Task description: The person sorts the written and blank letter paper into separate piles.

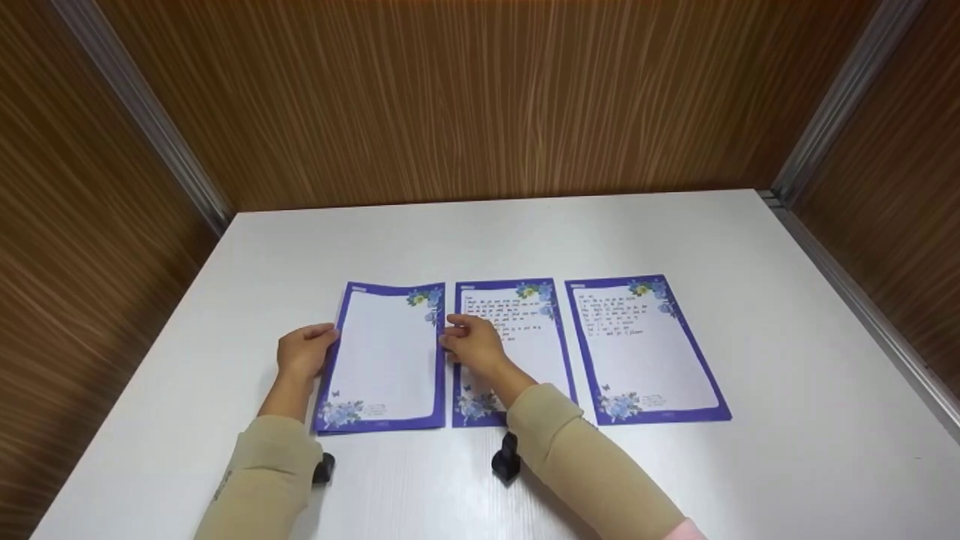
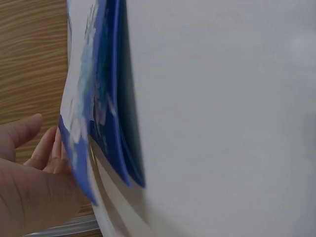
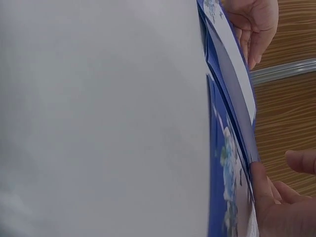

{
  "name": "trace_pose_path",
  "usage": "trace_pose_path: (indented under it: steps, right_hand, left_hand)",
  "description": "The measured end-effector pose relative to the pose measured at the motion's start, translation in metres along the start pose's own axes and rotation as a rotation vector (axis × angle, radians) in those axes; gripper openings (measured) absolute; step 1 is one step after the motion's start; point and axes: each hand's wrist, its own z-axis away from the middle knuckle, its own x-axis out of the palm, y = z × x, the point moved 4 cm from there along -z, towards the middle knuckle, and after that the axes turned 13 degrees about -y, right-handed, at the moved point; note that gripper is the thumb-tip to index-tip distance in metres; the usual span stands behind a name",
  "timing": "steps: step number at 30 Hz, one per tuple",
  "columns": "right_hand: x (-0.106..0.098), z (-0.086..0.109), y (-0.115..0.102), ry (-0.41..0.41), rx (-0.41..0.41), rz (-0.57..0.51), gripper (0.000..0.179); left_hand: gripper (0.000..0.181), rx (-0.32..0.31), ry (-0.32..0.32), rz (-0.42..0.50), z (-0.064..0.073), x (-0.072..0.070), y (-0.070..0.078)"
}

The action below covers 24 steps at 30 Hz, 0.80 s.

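A blank purple-bordered sheet of paper with blue flowers (image 1: 386, 352) lies at the left of a row of three, its top edge bowed. My left hand (image 1: 306, 351) touches its left edge; in the left wrist view the thumb (image 2: 27, 129) stands apart from the paper. At the right edge my right hand (image 1: 476, 345) rests its fingertips, partly over the middle sheet (image 1: 536, 367), which bears lines of writing. The right wrist view shows the right thumb (image 3: 302, 161) raised and a finger against the layered paper edges.
A third written sheet (image 1: 652, 367) lies to the right. One small black object (image 1: 508, 461) stands near the right sleeve, and another (image 1: 324, 469) is partly hidden by the left sleeve. Wood-grain panels (image 1: 487, 97) enclose the white table (image 1: 810, 450).
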Motion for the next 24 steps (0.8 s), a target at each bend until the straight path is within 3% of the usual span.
trace_pose_path:
  steps: [14, 24]
  right_hand:
    - [-0.0024, 0.0020, -0.0012, -0.022, -0.031, -0.036, 0.045]
    - [-0.0081, 0.0039, -0.0005, -0.009, -0.027, -0.083, 0.045]
  left_hand:
    - [0.040, -0.018, 0.004, -0.103, 0.0008, 0.0006, 0.0027]
    - [0.040, -0.003, 0.021, -0.057, 0.0025, 0.0012, 0.0012]
